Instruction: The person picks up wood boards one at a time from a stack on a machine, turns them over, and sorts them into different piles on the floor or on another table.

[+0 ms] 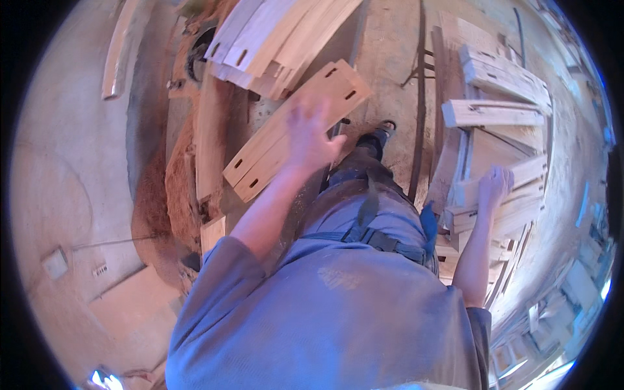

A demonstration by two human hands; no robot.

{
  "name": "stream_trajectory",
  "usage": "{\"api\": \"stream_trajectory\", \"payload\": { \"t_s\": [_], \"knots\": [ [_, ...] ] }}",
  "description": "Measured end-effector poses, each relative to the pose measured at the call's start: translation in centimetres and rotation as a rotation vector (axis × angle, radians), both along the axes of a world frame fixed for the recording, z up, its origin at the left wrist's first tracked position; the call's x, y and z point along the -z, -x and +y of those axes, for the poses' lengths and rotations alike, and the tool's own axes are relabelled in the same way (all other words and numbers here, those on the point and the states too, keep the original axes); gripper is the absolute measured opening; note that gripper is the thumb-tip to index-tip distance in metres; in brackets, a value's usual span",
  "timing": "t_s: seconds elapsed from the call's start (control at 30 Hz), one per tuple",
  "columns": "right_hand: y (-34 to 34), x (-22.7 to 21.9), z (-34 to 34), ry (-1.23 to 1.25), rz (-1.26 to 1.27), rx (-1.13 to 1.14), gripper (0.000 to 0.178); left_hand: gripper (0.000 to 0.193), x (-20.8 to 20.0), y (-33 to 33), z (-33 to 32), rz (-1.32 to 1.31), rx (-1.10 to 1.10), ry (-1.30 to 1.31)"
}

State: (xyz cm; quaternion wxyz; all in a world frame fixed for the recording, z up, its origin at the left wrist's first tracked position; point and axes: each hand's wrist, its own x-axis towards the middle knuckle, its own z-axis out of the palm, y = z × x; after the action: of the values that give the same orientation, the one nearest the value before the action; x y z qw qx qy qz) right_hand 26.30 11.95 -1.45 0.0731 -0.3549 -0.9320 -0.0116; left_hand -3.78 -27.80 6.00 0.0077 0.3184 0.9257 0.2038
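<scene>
My left hand point(312, 133), slightly blurred, lies over a pair of flat wooden boards point(260, 151) placed side by side at a slant. Its thumb stands apart from the fingers. Dark slots are cut near both ends of these boards. Over at the right stack, the fingers of my right hand point(495, 187) are curled round a pale wooden bar point(467, 192); the fingertips are hidden. Just beyond that hand, another wooden bar point(494, 113) rests crosswise on the stack.
More slotted boards point(279, 32) are piled at the far middle. Reddish sawdust point(156, 227) heaps up along the left side of the work spot. A thick slotted timber point(507, 75) tops the far end of the right stack. My foot point(385, 127) stands between the two piles.
</scene>
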Motion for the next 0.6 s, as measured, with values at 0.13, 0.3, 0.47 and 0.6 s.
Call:
{"api": "stream_trajectory", "payload": {
  "t_s": [0.13,0.3,0.47,0.6],
  "knots": [
    [-0.2,1.4,0.7,-0.133,0.023,-0.099,0.013,0.108,1.8,1.8,-6.6,-0.150,-0.014,0.276],
    [2.7,-2.5,-2.9,0.042,0.165,0.199,0.016,0.113,0.5,2.2,-7.5,-0.102,-0.095,0.472],
    [2.6,-2.2,-2.5,-0.022,0.166,0.135,0.014,0.114,0.3,2.9,-7.7,-0.213,-0.024,0.317],
    [1.6,-1.5,-1.7,0.033,0.414,-0.019,0.013,0.122,0.7,4.4,-8.2,-0.462,0.023,-0.041]
  ]
}}
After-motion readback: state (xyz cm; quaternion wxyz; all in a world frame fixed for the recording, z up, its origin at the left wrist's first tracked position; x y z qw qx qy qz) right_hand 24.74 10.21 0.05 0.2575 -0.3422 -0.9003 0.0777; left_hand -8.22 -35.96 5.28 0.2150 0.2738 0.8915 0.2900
